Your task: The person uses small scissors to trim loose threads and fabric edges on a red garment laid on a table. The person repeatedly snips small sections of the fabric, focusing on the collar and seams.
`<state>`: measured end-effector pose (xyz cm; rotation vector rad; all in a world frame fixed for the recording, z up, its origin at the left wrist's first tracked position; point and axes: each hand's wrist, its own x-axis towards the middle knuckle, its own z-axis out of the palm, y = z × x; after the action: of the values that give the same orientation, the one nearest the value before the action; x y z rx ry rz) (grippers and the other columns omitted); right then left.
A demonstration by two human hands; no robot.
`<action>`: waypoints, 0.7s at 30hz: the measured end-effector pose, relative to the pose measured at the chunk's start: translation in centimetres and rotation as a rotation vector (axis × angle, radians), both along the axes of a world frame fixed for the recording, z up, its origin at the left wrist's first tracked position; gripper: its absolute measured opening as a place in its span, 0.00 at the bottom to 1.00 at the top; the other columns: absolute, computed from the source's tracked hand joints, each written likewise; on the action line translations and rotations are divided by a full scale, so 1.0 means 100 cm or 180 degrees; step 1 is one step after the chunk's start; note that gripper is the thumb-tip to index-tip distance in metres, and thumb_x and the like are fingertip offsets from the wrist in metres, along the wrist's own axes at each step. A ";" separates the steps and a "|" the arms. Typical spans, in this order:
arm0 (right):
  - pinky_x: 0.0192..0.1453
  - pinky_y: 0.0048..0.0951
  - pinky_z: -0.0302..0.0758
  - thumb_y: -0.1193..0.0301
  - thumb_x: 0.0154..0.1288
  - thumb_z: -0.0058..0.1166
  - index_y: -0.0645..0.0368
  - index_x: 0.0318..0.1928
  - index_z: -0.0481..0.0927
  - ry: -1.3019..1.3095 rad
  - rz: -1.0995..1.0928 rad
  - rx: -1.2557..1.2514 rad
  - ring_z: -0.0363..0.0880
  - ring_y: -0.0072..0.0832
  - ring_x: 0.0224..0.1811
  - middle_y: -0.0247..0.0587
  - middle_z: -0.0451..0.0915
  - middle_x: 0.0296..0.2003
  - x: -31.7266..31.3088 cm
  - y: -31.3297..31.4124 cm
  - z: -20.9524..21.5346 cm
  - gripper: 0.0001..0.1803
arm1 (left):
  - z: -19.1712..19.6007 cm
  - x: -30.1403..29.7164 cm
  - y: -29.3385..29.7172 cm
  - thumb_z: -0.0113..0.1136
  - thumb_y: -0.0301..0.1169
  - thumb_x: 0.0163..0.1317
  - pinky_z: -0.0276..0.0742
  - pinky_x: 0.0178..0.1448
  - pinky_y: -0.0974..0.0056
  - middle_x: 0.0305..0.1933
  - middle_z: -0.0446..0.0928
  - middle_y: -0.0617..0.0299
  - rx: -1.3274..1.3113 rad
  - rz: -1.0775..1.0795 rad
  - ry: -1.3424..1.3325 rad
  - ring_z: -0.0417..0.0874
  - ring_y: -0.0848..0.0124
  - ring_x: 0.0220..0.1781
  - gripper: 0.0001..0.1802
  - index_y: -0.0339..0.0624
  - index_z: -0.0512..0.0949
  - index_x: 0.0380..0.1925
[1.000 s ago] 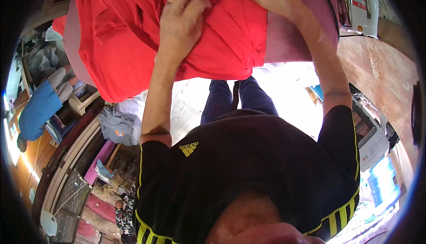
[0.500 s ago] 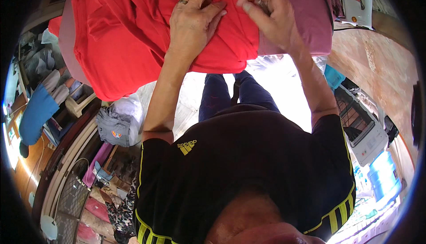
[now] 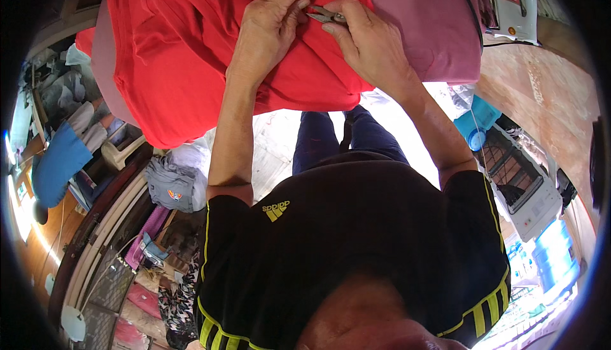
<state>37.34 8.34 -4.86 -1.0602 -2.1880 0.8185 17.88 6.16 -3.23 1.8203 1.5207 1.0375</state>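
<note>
Red garment (image 3: 191, 51) spread over a padded pink worktop (image 3: 433, 25), taking up most of the upper view, its lower edge hanging off the near side toward the person's legs; laid flat like this, the cloth bears its own weight and both hands stay free for close work. Folds bunch toward the upper middle, where the hands meet, which suggests the fabric was gathered there to bring one spot up within reach. Pink padding shows bare at the right of the garment, with a dark cord running across it toward a white appliance (image 3: 509, 0) at the top right (kind unclear at this angle). Left hand (image 3: 270, 25) lies knuckles-up on the red cloth, fingers curled and pinching a small fold at the fingertips, probably to hold that bit taut and lifted. Right hand (image 3: 366, 41) comes in from the other side, fingers closed around a small metal snipping tool (image 3: 326, 14), its tip pointed at the pinched fold just beside the left fingertips; the two hands nearly touch, so one steadies what the other works on. Whether the blades are parted or closed on a thread is too small to tell. Lower left, well apart from the work: a grey bag (image 3: 172, 188) and heaps of folded cloth on the floor.
</note>
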 end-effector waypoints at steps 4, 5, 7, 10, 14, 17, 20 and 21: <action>0.42 0.50 0.79 0.62 0.72 0.55 0.55 0.49 0.74 -0.0200 0.0013 -0.0026 0.85 0.48 0.40 0.46 0.84 0.39 -0.005 0.002 0.002 0.13 | -0.005 -0.001 0.006 0.57 0.14 0.64 0.80 0.36 0.63 0.34 0.75 0.55 0.0405 -0.0096 0.0158 0.82 0.63 0.30 0.08 0.37 0.78 0.40; 0.43 0.48 0.79 0.63 0.72 0.56 0.56 0.49 0.75 -0.0236 0.0021 -0.0044 0.86 0.48 0.40 0.46 0.85 0.38 -0.007 0.003 0.002 0.13 | -0.007 -0.001 0.008 0.57 0.13 0.63 0.79 0.35 0.62 0.33 0.73 0.55 0.0550 -0.0110 0.0208 0.81 0.61 0.29 0.09 0.38 0.78 0.39; 0.45 0.43 0.80 0.66 0.72 0.56 0.58 0.50 0.76 -0.0310 0.0035 -0.0083 0.86 0.47 0.41 0.48 0.86 0.38 -0.011 0.004 0.004 0.12 | -0.010 -0.003 0.007 0.56 0.15 0.67 0.80 0.35 0.66 0.38 0.73 0.56 0.0416 -0.0117 0.0231 0.83 0.66 0.30 0.06 0.36 0.77 0.40; 0.42 0.48 0.80 0.62 0.73 0.54 0.55 0.49 0.74 -0.0216 0.0136 -0.0038 0.86 0.47 0.41 0.46 0.85 0.38 -0.005 0.006 -0.001 0.12 | -0.008 -0.002 0.006 0.55 0.17 0.70 0.81 0.35 0.68 0.41 0.72 0.58 0.0126 -0.0052 -0.0070 0.85 0.70 0.31 0.04 0.35 0.76 0.41; 0.46 0.42 0.80 0.67 0.72 0.56 0.60 0.50 0.76 0.0168 0.0001 -0.0348 0.86 0.48 0.44 0.50 0.86 0.41 0.007 0.001 0.001 0.12 | -0.007 -0.002 0.006 0.52 0.17 0.72 0.81 0.35 0.68 0.40 0.71 0.59 0.0042 -0.0023 -0.0310 0.85 0.72 0.31 0.05 0.36 0.75 0.43; 0.48 0.42 0.80 0.67 0.72 0.56 0.60 0.51 0.76 0.0131 -0.0036 -0.0280 0.86 0.47 0.45 0.51 0.86 0.43 0.002 0.003 0.004 0.12 | -0.006 -0.002 0.007 0.51 0.18 0.74 0.81 0.35 0.69 0.40 0.71 0.59 -0.0014 -0.0073 -0.0279 0.84 0.72 0.31 0.04 0.36 0.75 0.42; 0.49 0.42 0.80 0.67 0.72 0.56 0.60 0.51 0.76 -0.0242 0.0089 -0.0337 0.86 0.47 0.46 0.51 0.85 0.44 -0.004 0.008 0.012 0.12 | -0.005 0.001 0.007 0.51 0.20 0.74 0.81 0.36 0.69 0.37 0.72 0.61 0.0077 -0.0084 -0.0495 0.82 0.74 0.31 0.03 0.37 0.75 0.42; 0.49 0.42 0.80 0.67 0.72 0.56 0.60 0.51 0.76 -0.0353 0.0155 -0.0315 0.86 0.47 0.46 0.51 0.85 0.44 -0.006 0.010 0.011 0.12 | -0.008 -0.001 0.008 0.51 0.20 0.75 0.80 0.36 0.69 0.37 0.73 0.62 0.0119 -0.0053 -0.0534 0.82 0.74 0.31 0.03 0.37 0.75 0.41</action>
<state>36.74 9.36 -3.76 -1.1286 -2.2940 0.9182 17.81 6.94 -4.00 1.7209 1.3931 1.1864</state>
